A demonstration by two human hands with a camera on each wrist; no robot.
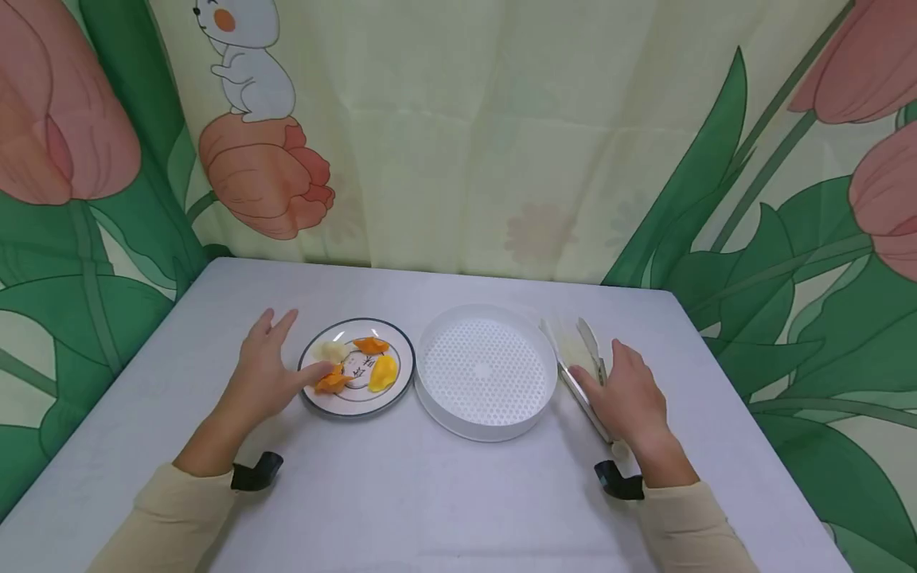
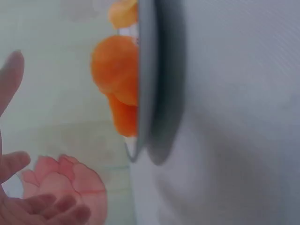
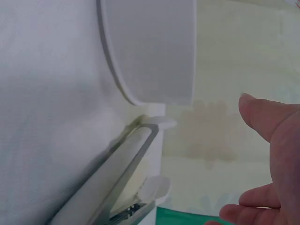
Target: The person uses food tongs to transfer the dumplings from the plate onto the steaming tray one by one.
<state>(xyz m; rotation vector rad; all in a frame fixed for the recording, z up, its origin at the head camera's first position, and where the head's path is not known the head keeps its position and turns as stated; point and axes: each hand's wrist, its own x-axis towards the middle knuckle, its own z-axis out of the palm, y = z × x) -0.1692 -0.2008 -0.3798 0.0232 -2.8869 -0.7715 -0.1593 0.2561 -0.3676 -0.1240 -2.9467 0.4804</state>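
Note:
A small round plate [image 1: 325, 402] with a dark rim sits left of centre and carries a white dumpling [image 1: 332, 350] and orange and yellow dumplings [image 1: 377, 368]. My left hand [image 1: 267, 371] lies open beside the plate, its thumb reaching over the rim to the nearest orange dumpling [image 1: 331, 382]. That orange dumpling [image 2: 115, 84] fills the left wrist view above the plate rim [image 2: 146, 79]. A white perforated steamer tray [image 1: 485, 371] stands to the right. My right hand [image 1: 625, 391] rests open over metal tongs [image 1: 582, 374] lying beside the tray; the tongs [image 3: 119, 180] lie under the tray wall [image 3: 150, 47].
A grey-white tablecloth [image 1: 401, 501] covers the table. A curtain printed with tulips and green leaves [image 1: 501, 135] hangs close behind and at both sides. Black wrist mounts [image 1: 255, 473] show on both cream sleeves.

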